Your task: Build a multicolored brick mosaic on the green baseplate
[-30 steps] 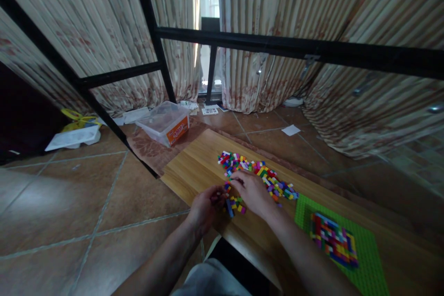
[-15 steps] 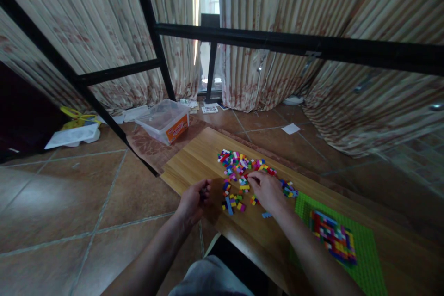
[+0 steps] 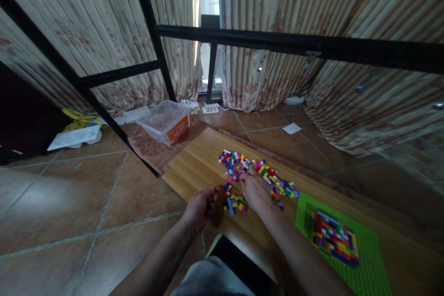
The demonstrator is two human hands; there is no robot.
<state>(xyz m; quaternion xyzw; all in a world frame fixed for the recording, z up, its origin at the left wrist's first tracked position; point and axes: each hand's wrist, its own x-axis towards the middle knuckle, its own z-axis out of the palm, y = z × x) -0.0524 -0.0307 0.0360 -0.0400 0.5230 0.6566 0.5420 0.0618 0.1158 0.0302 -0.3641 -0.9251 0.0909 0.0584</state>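
Observation:
Loose toy building bricks (image 3: pixel 239 163) in many colours lie scattered over the wooden table (image 3: pixel 194 157). My right hand (image 3: pixel 255 187) is down among them, fingers bent and pinched together; whatever sits between the fingertips is hidden. Left of the pile, my left hand (image 3: pixel 201 206) is curled closed near the table's front edge, with small dark shapes in its fingers too shaded to name. A green studded baseplate (image 3: pixel 367 249) lies to the right, bearing a block of joined multicoloured bricks (image 3: pixel 335 238). One long blue brick (image 3: pixel 230 206) rests between my hands.
A clear plastic box (image 3: pixel 163 122) with an orange label stands on a brown cloth beyond the table's left end. Black metal bars (image 3: pixel 243 34) cross in front of striped curtains (image 3: pixel 263 78). A white paper (image 3: pixel 292 128) lies on the tiled floor.
My right hand has moved left and slightly nearer through the bricks, uncovering some on its right. My left hand has shifted a little right and down, still curled.

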